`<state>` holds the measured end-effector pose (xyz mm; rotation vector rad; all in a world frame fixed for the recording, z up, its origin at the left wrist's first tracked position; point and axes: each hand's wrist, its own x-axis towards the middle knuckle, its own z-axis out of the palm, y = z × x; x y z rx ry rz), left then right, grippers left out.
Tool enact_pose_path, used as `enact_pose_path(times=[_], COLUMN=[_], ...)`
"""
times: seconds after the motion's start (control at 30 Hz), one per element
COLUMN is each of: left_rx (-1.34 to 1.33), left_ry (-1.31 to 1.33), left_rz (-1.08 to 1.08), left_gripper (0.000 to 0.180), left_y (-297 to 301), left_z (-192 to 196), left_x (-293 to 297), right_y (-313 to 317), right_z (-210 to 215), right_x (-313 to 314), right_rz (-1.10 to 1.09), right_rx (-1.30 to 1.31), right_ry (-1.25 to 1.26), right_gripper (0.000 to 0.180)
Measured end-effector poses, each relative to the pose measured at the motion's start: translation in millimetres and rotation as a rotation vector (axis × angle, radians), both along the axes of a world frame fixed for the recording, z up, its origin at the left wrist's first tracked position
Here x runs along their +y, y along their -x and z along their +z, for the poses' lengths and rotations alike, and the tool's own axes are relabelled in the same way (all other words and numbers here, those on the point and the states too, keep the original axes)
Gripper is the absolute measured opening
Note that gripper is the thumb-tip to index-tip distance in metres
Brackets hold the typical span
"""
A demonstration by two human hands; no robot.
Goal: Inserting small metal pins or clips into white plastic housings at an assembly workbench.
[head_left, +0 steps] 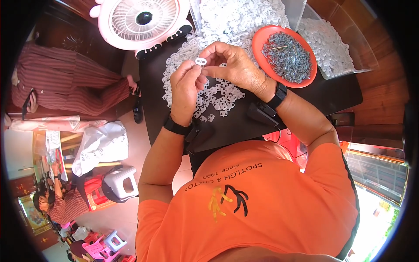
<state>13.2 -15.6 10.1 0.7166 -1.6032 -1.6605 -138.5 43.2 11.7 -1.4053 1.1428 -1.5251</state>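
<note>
A small white plastic piece with two dark holes is pinched upright between the thumb and fingers of my left hand. From the right side my right hand meets it, its bent index finger and thumb closed around the piece's right edge. Whether anything tiny sits between those fingertips is hidden. Below both hands, loose white plastic pieces like it lie scattered on the dark table. A big heap of the same pieces rises beyond my hands.
An orange-red plate of small dark metallic parts stands right of my right hand. Farther right is a clear bin of white pieces. A pink fan stands far left. People and stools are at left.
</note>
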Motion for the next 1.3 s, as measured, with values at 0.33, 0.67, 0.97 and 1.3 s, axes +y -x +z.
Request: enact_pose_path(times=[0.33,0.67,0.97,1.3], left_rx=[0.008,0.006,0.105,0.08], left_ry=[-0.044,-0.033,-0.096,-0.015], left_rz=[0.0,-0.032,0.032,-0.004], left_gripper=[0.021,0.025,0.026,0.025], left_y=[1.1,0.1,3.4,0.2], left_z=[0.7,-1.2,-8.7,-2.7], left_x=[1.4,-1.6,-1.8,-0.1], right_y=[-4.1,-5.6,-5.8,-5.9], right_z=[5.1,4.1,2.2,1.8], right_x=[3.7,4.0,2.9,4.2], right_rz=[-0.141,-0.197,-0.295,-0.28], right_rx=[0.298,0.447,0.658,0.661], right_ry=[0.043,0.094,0.298,0.299], right_gripper=[0.025,0.03,0.026,0.024])
